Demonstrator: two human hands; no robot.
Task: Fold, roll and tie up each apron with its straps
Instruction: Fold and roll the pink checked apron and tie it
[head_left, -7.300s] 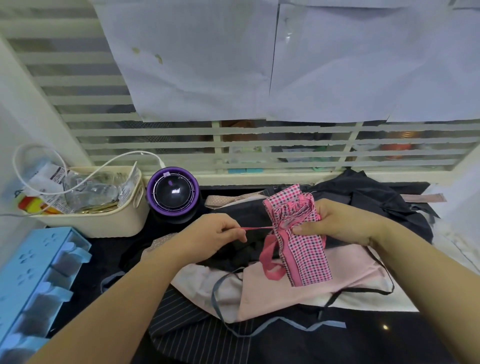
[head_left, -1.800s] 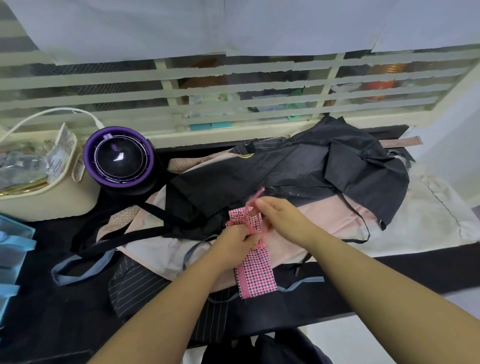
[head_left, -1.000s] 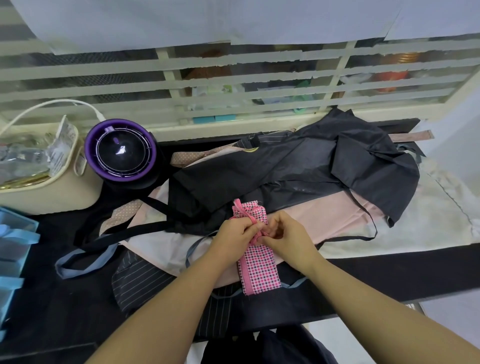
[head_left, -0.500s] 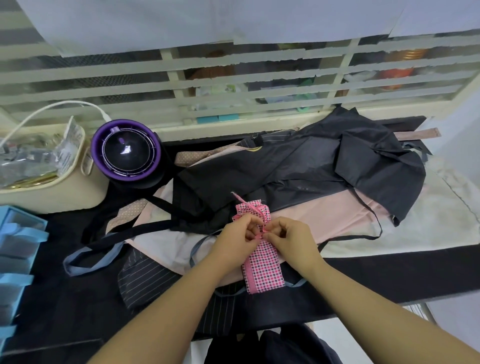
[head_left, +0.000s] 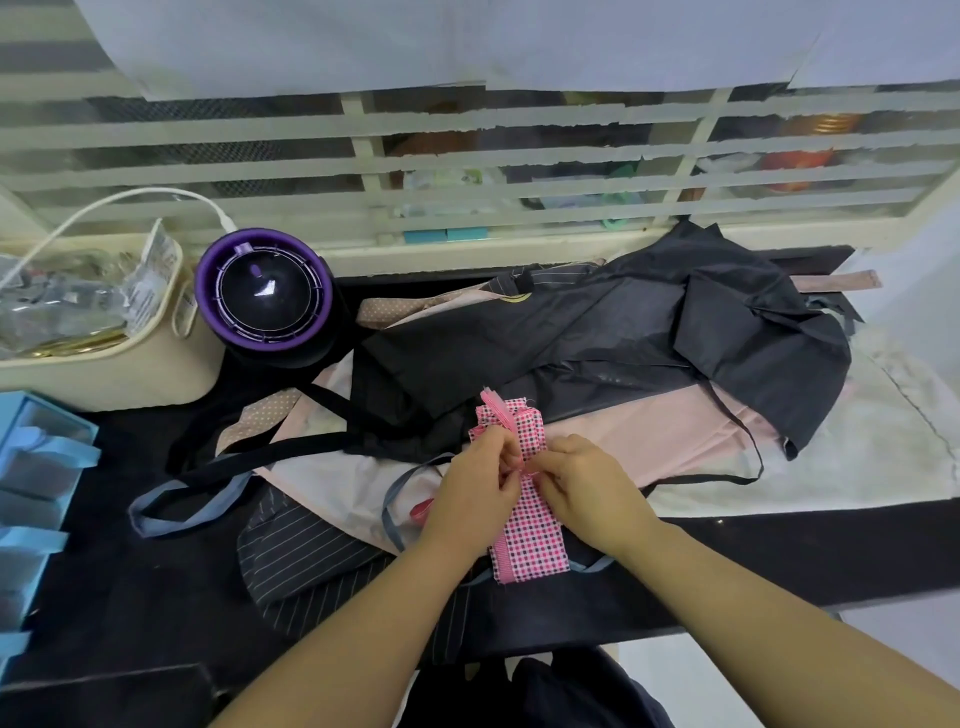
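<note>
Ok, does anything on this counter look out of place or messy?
Only the untied pile: the black apron lies crumpled over the pale pink apron, and a grey-blue strap trails loose across the black counter. The pink checked apron roll being tied looks tidy.

Soft even light, wide-angle edge warp

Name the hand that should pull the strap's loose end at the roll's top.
Left, likely: the strap sticks up just above the left hand, on its side of the roll; the right hand is farther off.
</note>
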